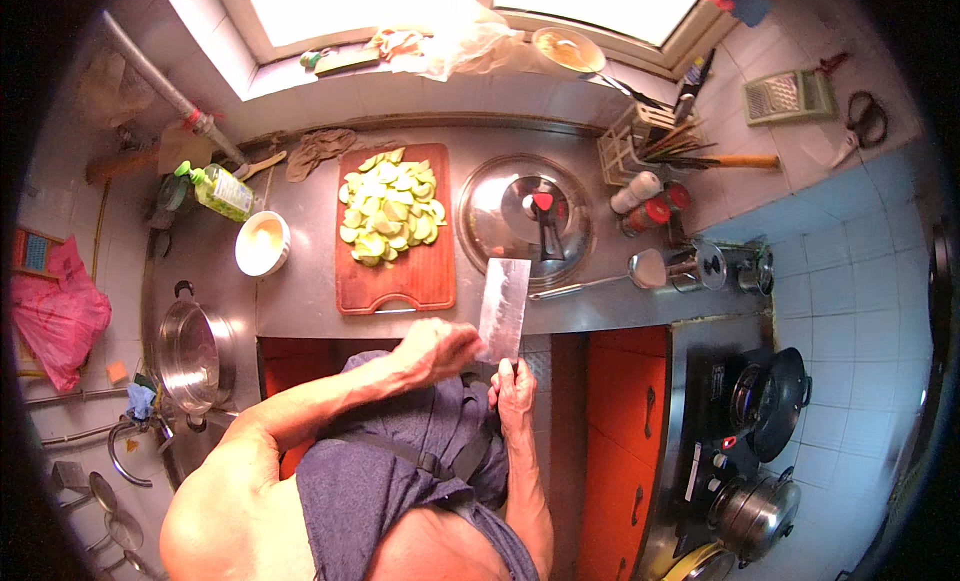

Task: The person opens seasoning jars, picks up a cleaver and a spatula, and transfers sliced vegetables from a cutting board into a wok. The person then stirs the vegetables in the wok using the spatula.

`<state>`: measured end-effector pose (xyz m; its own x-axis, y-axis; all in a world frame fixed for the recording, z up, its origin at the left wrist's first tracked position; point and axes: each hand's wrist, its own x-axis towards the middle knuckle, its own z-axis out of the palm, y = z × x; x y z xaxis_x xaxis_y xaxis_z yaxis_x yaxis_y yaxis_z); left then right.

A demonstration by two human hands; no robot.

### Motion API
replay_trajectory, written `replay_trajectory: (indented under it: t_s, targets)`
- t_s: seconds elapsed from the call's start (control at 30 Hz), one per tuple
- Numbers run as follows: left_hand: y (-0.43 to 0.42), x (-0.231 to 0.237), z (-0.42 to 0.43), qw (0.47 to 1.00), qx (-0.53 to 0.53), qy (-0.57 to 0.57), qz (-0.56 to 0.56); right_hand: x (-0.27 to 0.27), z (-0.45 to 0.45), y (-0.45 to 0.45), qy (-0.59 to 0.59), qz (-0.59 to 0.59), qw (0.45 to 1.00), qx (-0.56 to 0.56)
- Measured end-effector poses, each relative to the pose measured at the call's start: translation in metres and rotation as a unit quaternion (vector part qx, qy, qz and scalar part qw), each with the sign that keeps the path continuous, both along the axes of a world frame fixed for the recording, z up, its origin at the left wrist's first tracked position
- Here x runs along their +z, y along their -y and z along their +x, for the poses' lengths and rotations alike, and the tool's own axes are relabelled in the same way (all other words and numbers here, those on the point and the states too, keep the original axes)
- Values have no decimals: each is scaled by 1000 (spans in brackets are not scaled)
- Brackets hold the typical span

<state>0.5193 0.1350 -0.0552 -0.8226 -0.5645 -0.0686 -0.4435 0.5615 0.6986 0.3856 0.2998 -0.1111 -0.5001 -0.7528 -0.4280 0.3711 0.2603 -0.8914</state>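
Note:
My right hand (514,393) grips the handle of a cleaver (504,303), whose broad blade points away from me over the counter's front edge. My left hand (439,348) is beside the blade's left edge with its fingers curled and blurred at the tips. Whether those fingers touch the blade or hold anything is unclear. Ahead lies a reddish wooden cutting board (397,285), apart from both hands. A heap of pale green vegetable slices (390,206) covers much of its far part.
Right of the board lies a steel lid (480,183), with a spatula (592,285) nearby. A white bowl (262,243) and soap bottle (225,191) stand left. A steel pot (191,356) sits near the faucet (124,453). A wok (780,408) rests on the right-hand stove.

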Motion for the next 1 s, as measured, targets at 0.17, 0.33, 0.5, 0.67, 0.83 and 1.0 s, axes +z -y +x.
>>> replay_trajectory:
  t_s: [0.17, 0.33, 0.5, 0.67, 0.83, 1.0]
  targets:
    - [90, -36, 51, 976, 180, -112, -51, -34, 24, 65, -11, 23, 999, 25]
    - [169, -52, 76, 963, 159, -83, -200, -66, 35, 121, -37, 26, 999, -11]
    - [208, -68, 73, 947, 160, -84, -266, -78, 47, 157, 4, 31, 998, -46]
    - [230, -78, 66, 944, 103, -69, -307, -87, 53, 175, 24, 1, 998, -63]
    - [244, -94, 53, 945, 93, -52, -308, -98, 49, 192, 11, 10, 1000, -10]
    - [243, -115, 38, 957, 93, -83, -262, -95, 62, 206, 27, -3, 1000, 13]
